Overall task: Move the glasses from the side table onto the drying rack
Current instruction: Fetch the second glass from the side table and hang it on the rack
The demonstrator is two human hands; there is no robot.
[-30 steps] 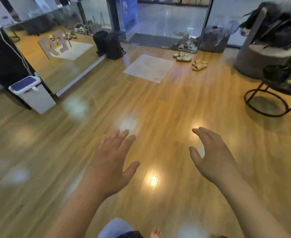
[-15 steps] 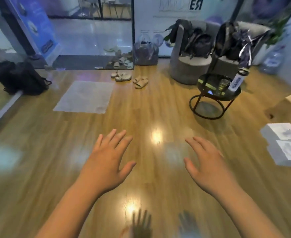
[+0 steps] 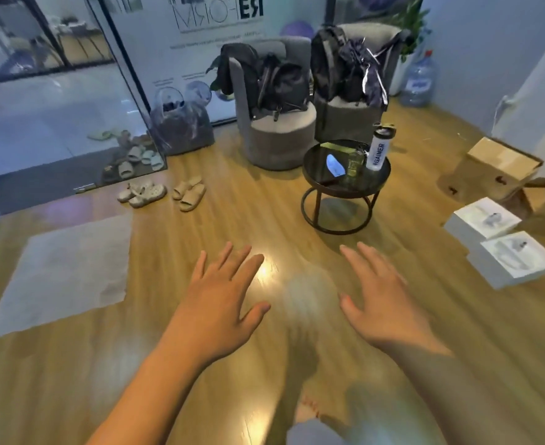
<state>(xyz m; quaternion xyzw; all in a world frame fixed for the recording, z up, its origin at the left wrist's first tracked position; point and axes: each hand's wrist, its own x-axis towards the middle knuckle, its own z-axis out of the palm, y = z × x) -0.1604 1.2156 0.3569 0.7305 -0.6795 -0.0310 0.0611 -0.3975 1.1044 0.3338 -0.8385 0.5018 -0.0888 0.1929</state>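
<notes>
A round black side table (image 3: 329,189) stands on the wooden floor ahead, right of centre. On it are clear glasses (image 3: 354,163), a white shaker bottle (image 3: 378,150) and a small yellow-green box (image 3: 335,146). My left hand (image 3: 219,303) and my right hand (image 3: 380,300) are held out palm down over the floor, well short of the table, fingers spread and holding nothing. No drying rack is in view.
Two grey armchairs (image 3: 274,136) piled with dark bags stand behind the table. Sandals (image 3: 189,191) lie near a glass door at left. White boxes (image 3: 502,242) and a cardboard box (image 3: 502,168) sit at right. A pale mat (image 3: 65,268) lies at left.
The view has swung to the right and closer: the side table has come from the right edge toward the centre. Both hands stay held out, open and empty.
</notes>
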